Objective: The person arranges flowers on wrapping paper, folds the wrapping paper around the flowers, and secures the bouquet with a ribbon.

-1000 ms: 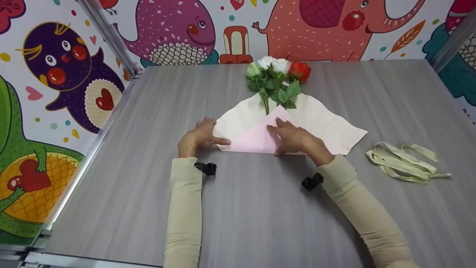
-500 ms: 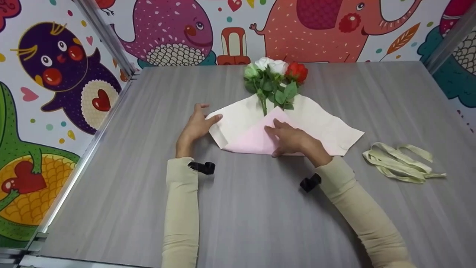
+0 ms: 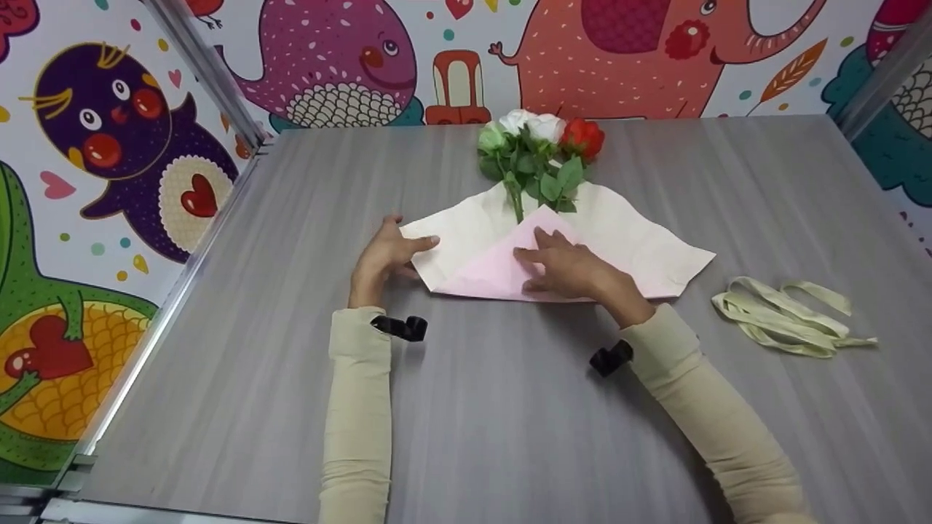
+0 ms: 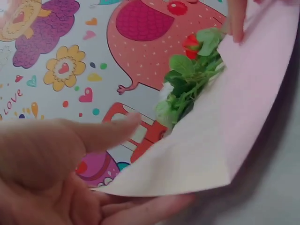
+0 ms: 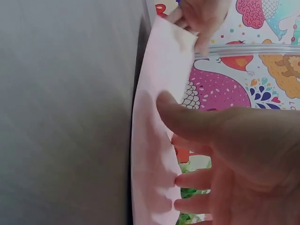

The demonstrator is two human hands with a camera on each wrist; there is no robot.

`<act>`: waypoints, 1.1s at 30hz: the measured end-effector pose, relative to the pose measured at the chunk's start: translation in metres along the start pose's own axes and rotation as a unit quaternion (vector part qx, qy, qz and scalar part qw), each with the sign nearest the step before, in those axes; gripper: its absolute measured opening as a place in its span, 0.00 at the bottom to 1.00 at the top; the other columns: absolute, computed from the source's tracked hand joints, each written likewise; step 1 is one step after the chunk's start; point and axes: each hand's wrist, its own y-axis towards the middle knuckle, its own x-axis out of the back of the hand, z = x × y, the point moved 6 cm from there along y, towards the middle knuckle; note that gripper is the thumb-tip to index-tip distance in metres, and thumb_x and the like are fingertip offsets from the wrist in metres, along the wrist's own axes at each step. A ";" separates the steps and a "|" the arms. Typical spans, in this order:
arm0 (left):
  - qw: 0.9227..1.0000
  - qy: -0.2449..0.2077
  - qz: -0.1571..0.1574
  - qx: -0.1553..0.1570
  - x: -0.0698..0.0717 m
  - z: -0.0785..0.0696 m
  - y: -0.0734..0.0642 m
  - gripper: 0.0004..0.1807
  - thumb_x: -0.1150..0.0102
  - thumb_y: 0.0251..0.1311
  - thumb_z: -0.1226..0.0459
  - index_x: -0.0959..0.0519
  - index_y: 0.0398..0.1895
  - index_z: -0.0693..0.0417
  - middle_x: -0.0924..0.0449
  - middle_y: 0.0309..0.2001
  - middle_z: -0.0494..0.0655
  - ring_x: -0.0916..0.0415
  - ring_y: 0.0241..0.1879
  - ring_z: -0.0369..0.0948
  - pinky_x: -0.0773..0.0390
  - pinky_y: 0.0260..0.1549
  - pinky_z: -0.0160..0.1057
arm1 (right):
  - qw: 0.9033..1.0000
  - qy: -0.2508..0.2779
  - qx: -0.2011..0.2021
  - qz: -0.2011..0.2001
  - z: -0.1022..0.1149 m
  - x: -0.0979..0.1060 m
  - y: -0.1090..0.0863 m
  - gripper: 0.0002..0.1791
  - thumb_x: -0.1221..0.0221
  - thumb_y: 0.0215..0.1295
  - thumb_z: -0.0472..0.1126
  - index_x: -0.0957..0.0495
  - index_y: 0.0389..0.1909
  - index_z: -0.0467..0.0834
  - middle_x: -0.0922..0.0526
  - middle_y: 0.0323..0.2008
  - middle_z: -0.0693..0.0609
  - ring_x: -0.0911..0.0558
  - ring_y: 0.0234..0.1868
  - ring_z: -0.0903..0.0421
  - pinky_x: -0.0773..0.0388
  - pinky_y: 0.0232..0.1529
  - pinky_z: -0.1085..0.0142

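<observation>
Beside the left hand (image 3: 382,255) the sheet (image 3: 473,225) was cream; under the right hand (image 3: 571,269) its folded flap (image 3: 488,269) was pink. Ahead of the hands showed white roses (image 3: 542,127), a red rose (image 3: 584,138), a pale green bud (image 3: 493,138) and deeper green leaves (image 3: 571,175). Right of the right hand, the ribbon (image 3: 801,327) was pale yellowish green. The sleeves (image 3: 357,422) behind both hands were plain beige, the table (image 3: 495,422) streaky grey. Beyond the hands, the white wall bore a speckled magenta whale (image 3: 342,44) and a coral, pale-dotted elephant (image 3: 619,80).
</observation>
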 end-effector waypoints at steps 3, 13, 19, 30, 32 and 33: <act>1.000 -0.003 -0.008 -0.015 0.002 0.001 0.003 0.47 0.39 0.66 0.66 0.58 0.80 0.58 0.34 0.66 0.65 0.21 0.29 0.40 0.16 0.24 0.35 | 1.000 0.000 0.008 -0.016 0.003 0.000 -0.001 0.29 0.41 0.72 0.44 0.32 0.73 0.51 0.51 0.79 0.35 0.55 0.80 0.34 0.53 0.74 0.33; 0.985 -0.107 -0.014 -0.132 -0.012 -0.036 -0.009 0.41 0.46 0.73 0.58 0.56 0.79 0.58 0.19 0.53 0.65 0.16 0.30 0.37 0.16 0.48 0.52 | 1.000 0.024 0.016 -0.005 0.002 0.001 -0.004 0.27 0.47 0.73 0.40 0.31 0.72 0.49 0.55 0.79 0.34 0.59 0.80 0.33 0.58 0.74 0.32; 0.963 -0.208 0.035 -0.168 -0.036 -0.057 -0.024 0.36 0.71 0.78 0.44 0.54 0.78 0.56 0.21 0.55 0.65 0.16 0.49 0.50 0.16 0.48 0.52 | 0.998 0.023 0.038 -0.045 -0.005 0.023 -0.012 0.26 0.44 0.73 0.41 0.29 0.70 0.43 0.50 0.78 0.31 0.53 0.78 0.29 0.48 0.70 0.29; 0.962 0.040 0.035 -0.267 -0.093 -0.070 -0.031 0.31 0.72 0.81 0.52 0.28 0.66 0.66 0.29 0.68 0.63 0.31 0.70 0.53 0.34 0.70 0.50 | 0.987 0.105 -0.010 -0.124 -0.042 0.072 -0.039 0.28 0.48 0.75 0.39 0.36 0.72 0.35 0.51 0.77 0.29 0.48 0.78 0.32 0.46 0.74 0.39; 0.953 0.106 0.064 -0.276 -0.106 -0.069 -0.033 0.29 0.68 0.81 0.53 0.29 0.68 0.65 0.34 0.72 0.63 0.39 0.74 0.54 0.41 0.74 0.50 | 0.985 0.114 -0.022 -0.128 -0.047 0.075 -0.042 0.29 0.48 0.76 0.40 0.37 0.73 0.34 0.51 0.77 0.29 0.48 0.78 0.32 0.46 0.74 0.38; 0.946 0.133 0.088 -0.281 -0.114 -0.068 -0.034 0.28 0.68 0.81 0.54 0.31 0.70 0.63 0.37 0.74 0.62 0.44 0.77 0.54 0.44 0.76 0.50 | 0.984 0.118 -0.028 -0.131 -0.049 0.077 -0.043 0.29 0.48 0.76 0.40 0.38 0.73 0.34 0.51 0.77 0.29 0.47 0.78 0.32 0.45 0.74 0.38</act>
